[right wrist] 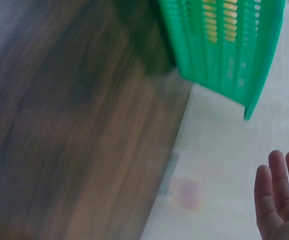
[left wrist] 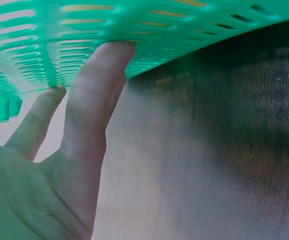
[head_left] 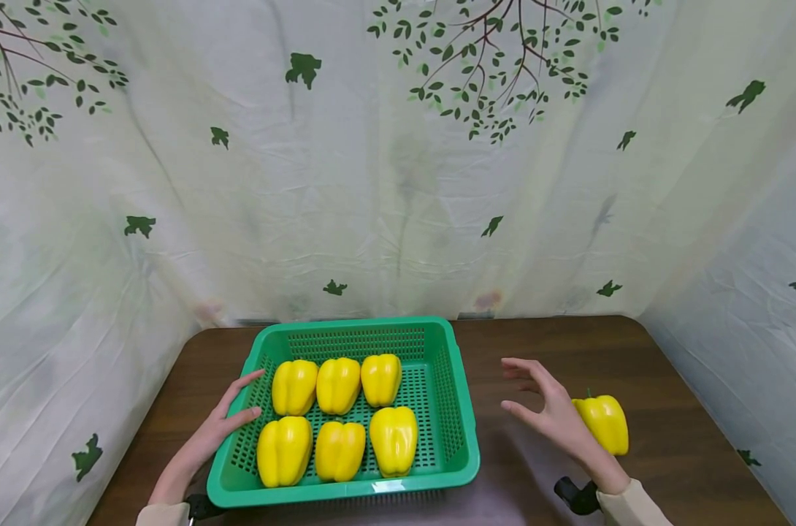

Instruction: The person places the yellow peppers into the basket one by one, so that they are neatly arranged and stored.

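A green plastic basket (head_left: 464, 416) stands on the table, holding several yellow bell peppers (head_left: 337, 385) in two rows. At its left side my left hand (head_left: 217, 424) has thumb and fingertips right at the rim. The left wrist view shows extended fingers (left wrist: 87, 100) against the basket's slotted outer wall (left wrist: 49, 42). My right hand (head_left: 559, 420) hovers to the right of the basket, fingers loosely extended, nothing in its grasp. Behind that wrist sits another yellow bell pepper (head_left: 610, 427), partly overlapped by the hand in the head view.
The dark wooden table (head_left: 536, 340) ends at a pale curtain (head_left: 398, 241) printed with green leaves, which also hangs along both sides. Black bands (head_left: 577, 497) are on both wrists.
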`<action>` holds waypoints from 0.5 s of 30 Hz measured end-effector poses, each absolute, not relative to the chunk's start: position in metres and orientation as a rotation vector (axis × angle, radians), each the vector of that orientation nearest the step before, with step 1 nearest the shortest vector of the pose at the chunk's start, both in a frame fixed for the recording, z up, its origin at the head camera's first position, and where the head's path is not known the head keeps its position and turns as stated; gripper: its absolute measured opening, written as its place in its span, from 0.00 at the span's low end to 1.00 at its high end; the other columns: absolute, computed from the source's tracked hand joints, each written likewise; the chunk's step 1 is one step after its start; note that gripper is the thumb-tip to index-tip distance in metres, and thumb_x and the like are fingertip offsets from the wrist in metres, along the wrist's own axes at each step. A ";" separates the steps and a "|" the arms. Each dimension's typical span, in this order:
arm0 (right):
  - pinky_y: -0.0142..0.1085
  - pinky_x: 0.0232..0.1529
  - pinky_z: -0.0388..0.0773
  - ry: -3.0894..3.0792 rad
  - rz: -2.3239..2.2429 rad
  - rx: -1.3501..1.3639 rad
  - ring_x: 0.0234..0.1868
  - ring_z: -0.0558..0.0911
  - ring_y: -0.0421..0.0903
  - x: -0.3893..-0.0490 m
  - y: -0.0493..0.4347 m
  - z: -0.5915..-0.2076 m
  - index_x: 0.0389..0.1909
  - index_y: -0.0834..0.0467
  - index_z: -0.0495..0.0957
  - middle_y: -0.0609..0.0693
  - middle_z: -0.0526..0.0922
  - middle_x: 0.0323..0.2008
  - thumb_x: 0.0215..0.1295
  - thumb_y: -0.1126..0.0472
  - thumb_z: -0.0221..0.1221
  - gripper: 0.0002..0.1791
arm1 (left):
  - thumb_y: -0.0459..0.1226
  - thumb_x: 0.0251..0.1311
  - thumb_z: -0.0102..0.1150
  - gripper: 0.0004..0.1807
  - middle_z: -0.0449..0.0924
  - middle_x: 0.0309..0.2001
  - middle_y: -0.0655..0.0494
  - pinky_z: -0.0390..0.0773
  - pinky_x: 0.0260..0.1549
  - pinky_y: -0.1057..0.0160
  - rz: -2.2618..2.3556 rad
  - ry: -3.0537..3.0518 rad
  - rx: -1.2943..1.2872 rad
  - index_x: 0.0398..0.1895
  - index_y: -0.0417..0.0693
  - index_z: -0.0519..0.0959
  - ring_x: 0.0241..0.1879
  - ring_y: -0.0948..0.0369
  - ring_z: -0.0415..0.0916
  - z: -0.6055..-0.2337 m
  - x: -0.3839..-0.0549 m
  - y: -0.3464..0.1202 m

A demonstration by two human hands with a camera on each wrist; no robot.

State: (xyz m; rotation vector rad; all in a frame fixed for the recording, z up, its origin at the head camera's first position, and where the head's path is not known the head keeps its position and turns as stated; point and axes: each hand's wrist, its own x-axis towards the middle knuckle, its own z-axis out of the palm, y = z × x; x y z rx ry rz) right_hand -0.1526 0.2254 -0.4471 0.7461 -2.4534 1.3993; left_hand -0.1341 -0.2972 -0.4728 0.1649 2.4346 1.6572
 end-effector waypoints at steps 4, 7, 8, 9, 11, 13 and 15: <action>0.33 0.48 0.74 -2.428 1.364 0.719 0.51 0.75 0.48 -0.155 0.238 -0.453 0.62 0.60 0.69 0.53 0.74 0.56 0.53 0.71 0.68 0.33 | 0.37 0.70 0.47 0.33 0.33 0.73 0.36 0.51 0.54 0.27 1.662 2.435 0.165 0.74 0.45 0.47 0.67 0.36 0.38 -0.473 -0.134 -0.297; 0.29 0.48 0.73 -2.437 1.325 0.678 0.51 0.75 0.45 -0.155 0.247 -0.455 0.62 0.59 0.69 0.55 0.74 0.56 0.52 0.72 0.68 0.34 | 0.37 0.70 0.47 0.33 0.33 0.73 0.35 0.53 0.54 0.28 1.665 2.435 0.165 0.74 0.45 0.47 0.66 0.36 0.38 -0.474 -0.134 -0.297; 0.29 0.49 0.72 -2.442 1.316 0.663 0.50 0.75 0.46 -0.154 0.249 -0.454 0.62 0.59 0.69 0.55 0.74 0.56 0.52 0.72 0.68 0.34 | 0.37 0.70 0.47 0.33 0.33 0.73 0.35 0.54 0.54 0.28 1.665 2.435 0.165 0.74 0.45 0.46 0.66 0.36 0.39 -0.474 -0.134 -0.297; 0.30 0.48 0.72 -2.447 1.315 0.649 0.50 0.75 0.46 -0.152 0.250 -0.451 0.61 0.60 0.70 0.56 0.74 0.55 0.52 0.73 0.68 0.34 | 0.37 0.70 0.47 0.33 0.33 0.73 0.35 0.54 0.54 0.29 1.665 2.436 0.166 0.74 0.45 0.46 0.66 0.36 0.39 -0.474 -0.134 -0.297; 0.29 0.49 0.72 -2.464 1.305 0.622 0.50 0.75 0.48 -0.148 0.252 -0.445 0.60 0.63 0.70 0.58 0.75 0.55 0.52 0.73 0.68 0.32 | 0.37 0.70 0.47 0.33 0.33 0.73 0.35 0.55 0.54 0.30 1.666 2.438 0.167 0.73 0.45 0.47 0.66 0.37 0.40 -0.474 -0.134 -0.297; 0.26 0.49 0.70 -2.490 1.288 0.587 0.50 0.75 0.49 -0.144 0.255 -0.438 0.59 0.65 0.70 0.59 0.75 0.54 0.54 0.72 0.67 0.30 | 0.37 0.70 0.47 0.33 0.34 0.72 0.35 0.56 0.54 0.31 1.669 2.438 0.172 0.73 0.45 0.47 0.66 0.37 0.41 -0.474 -0.134 -0.297; 0.24 0.49 0.67 -2.512 1.266 0.553 0.50 0.75 0.50 -0.142 0.259 -0.436 0.58 0.67 0.70 0.59 0.75 0.52 0.54 0.72 0.67 0.29 | 0.37 0.70 0.47 0.33 0.34 0.72 0.35 0.58 0.54 0.32 1.674 2.439 0.180 0.73 0.45 0.47 0.66 0.37 0.42 -0.475 -0.134 -0.297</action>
